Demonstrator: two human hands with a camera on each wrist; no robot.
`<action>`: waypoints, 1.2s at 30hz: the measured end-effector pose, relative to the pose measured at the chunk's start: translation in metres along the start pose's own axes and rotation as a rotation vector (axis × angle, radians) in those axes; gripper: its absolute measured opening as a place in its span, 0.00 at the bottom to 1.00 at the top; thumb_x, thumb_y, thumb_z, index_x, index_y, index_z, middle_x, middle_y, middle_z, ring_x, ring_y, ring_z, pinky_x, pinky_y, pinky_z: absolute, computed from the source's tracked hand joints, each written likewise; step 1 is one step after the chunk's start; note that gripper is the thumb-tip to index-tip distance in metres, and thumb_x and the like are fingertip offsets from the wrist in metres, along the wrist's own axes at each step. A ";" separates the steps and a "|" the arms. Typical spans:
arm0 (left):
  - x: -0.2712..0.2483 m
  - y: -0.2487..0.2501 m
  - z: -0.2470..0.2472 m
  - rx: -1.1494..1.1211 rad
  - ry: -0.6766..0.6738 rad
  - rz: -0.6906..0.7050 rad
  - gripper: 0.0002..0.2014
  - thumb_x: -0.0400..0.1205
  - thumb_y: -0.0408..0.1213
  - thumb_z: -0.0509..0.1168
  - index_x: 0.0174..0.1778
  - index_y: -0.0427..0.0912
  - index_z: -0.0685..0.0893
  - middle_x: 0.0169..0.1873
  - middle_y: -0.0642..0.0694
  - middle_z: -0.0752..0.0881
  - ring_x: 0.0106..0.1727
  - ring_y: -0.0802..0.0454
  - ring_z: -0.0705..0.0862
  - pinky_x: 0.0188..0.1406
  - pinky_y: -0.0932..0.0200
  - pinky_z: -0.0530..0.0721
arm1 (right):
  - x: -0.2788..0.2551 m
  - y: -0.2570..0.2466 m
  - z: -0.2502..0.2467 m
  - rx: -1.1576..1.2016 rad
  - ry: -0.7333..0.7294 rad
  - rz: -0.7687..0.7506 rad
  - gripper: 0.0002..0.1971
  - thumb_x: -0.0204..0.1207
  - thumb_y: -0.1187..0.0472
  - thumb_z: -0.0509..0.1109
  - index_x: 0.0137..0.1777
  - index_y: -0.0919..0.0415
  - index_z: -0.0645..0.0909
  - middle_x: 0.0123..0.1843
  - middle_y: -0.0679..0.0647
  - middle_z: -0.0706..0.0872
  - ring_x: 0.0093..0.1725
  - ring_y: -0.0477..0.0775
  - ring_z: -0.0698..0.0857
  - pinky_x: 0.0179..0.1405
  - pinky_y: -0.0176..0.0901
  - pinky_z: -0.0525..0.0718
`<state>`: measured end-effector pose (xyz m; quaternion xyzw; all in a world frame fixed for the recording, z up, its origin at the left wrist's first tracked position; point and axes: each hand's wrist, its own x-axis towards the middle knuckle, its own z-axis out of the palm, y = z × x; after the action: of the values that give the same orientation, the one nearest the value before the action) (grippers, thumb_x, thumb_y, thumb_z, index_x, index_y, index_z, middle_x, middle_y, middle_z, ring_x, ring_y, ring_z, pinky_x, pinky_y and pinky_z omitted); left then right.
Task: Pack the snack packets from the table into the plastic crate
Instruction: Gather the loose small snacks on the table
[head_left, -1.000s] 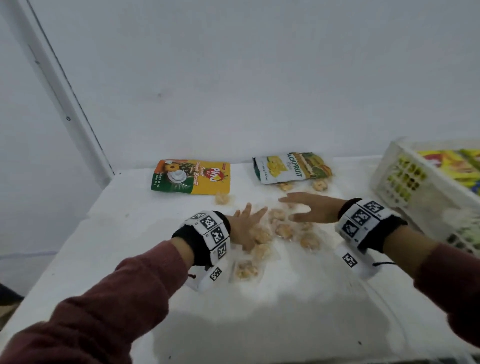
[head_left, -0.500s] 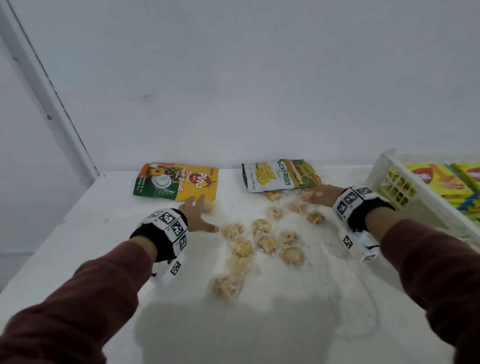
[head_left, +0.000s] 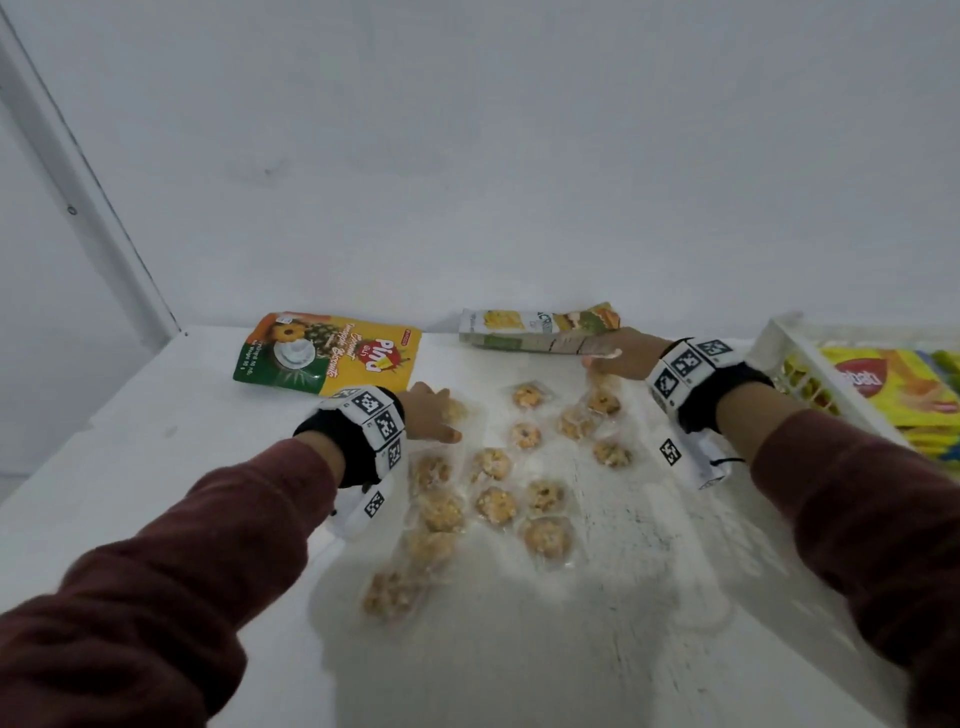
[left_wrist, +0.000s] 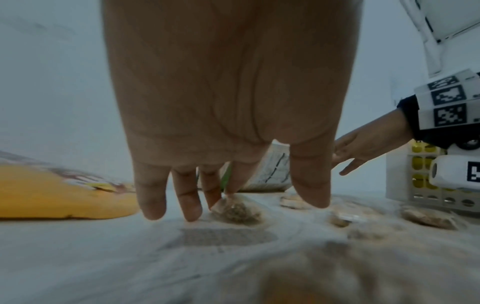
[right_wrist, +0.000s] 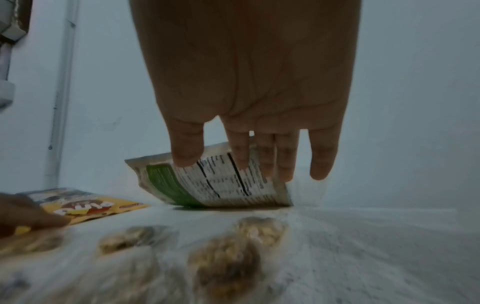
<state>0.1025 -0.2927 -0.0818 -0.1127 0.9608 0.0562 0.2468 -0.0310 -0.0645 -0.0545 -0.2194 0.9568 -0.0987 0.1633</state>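
The right hand (head_left: 618, 354) grips the jackfruit packet (head_left: 535, 330), tipping its near edge off the white worktop (head_left: 156, 467) so the printed back shows. The left hand (head_left: 428, 415), fingers loosely spread, touches a clear-wrapped cookie (left_wrist: 236, 209) just right of the yellow biscuit pouch (head_left: 332, 351). The white plastic crate (head_left: 800, 374) stands right of the jackfruit packet.

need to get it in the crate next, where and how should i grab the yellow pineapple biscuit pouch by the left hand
Take the yellow pineapple biscuit pouch by its near long edge, coming from the front with the left hand. It lies flat on the table, so there is nothing to wrap round; that edge is nearest the fingers and bare. Slide fingertips under and put the thumb on top for a pinch grip.
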 end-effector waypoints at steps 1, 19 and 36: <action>0.002 0.007 -0.001 -0.010 -0.006 0.013 0.39 0.84 0.54 0.55 0.82 0.40 0.43 0.80 0.36 0.51 0.80 0.39 0.58 0.77 0.50 0.61 | -0.001 0.001 0.001 0.001 -0.004 -0.010 0.29 0.81 0.48 0.60 0.77 0.64 0.64 0.78 0.63 0.68 0.75 0.61 0.69 0.74 0.49 0.67; -0.004 0.059 -0.007 -0.090 -0.124 0.250 0.31 0.86 0.39 0.56 0.82 0.42 0.47 0.82 0.43 0.53 0.82 0.47 0.56 0.76 0.56 0.59 | -0.012 -0.046 0.046 -0.091 -0.213 -0.039 0.31 0.76 0.40 0.64 0.78 0.39 0.60 0.79 0.61 0.57 0.76 0.65 0.65 0.73 0.52 0.69; -0.076 -0.055 0.022 0.088 -0.241 0.376 0.68 0.64 0.49 0.80 0.75 0.60 0.24 0.79 0.45 0.28 0.81 0.44 0.31 0.79 0.35 0.39 | -0.099 -0.030 0.048 -0.038 -0.301 -0.007 0.71 0.36 0.23 0.70 0.77 0.36 0.30 0.84 0.57 0.37 0.83 0.61 0.43 0.80 0.63 0.51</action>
<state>0.1908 -0.3283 -0.0666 0.0870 0.9301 0.0724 0.3495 0.0815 -0.0521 -0.0646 -0.2380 0.9224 -0.0469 0.3005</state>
